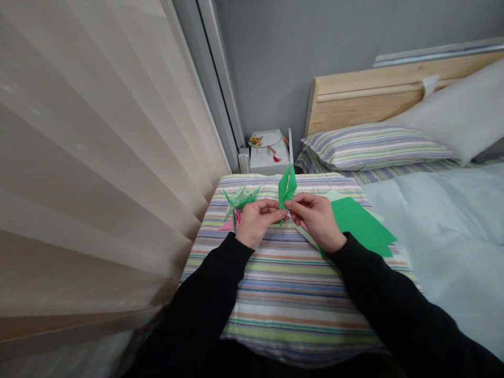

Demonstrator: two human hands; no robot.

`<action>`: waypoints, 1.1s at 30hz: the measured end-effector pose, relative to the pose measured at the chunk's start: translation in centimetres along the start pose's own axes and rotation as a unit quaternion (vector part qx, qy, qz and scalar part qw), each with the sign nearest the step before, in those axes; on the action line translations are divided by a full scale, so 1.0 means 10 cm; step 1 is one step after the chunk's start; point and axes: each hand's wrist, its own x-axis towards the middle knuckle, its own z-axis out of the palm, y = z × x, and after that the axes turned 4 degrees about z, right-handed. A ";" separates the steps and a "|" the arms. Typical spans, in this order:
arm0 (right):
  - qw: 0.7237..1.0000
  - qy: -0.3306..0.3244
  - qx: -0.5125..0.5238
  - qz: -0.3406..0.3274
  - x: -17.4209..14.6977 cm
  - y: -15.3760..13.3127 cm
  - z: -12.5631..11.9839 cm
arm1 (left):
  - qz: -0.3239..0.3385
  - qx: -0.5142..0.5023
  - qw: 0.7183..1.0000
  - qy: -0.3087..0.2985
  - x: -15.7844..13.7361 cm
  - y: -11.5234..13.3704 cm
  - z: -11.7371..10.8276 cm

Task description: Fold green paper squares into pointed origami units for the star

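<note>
A piece of folded green origami paper (pixel 287 185) stands upright between my two hands, its long kite-like flaps split down the middle at the top. My left hand (pixel 260 219) pinches its lower left part between thumb and fingers. From the other side, my right hand (pixel 314 216) pinches the lower right edge, thumb close to the left thumb. Just beyond my left hand lie several folded green paper pieces (pixel 241 199) with a pink one (pixel 228 224). Flat green paper sheets (pixel 360 226) lie fanned beside my right hand, paler sheets partly under them.
A table with a striped cloth (pixel 291 299) is in front of me. A pleated curtain (pixel 110 157) hangs close at the left. At the right is a bed with a pale blue quilt (pixel 452 210) and striped pillow (pixel 378 146). A white nightstand (pixel 263 160) stands behind the table.
</note>
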 end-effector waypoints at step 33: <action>0.988 -0.005 -0.123 -0.097 0.06 -0.11 -0.13 | 0.013 0.051 0.997 -0.053 -0.01 0.03 0.02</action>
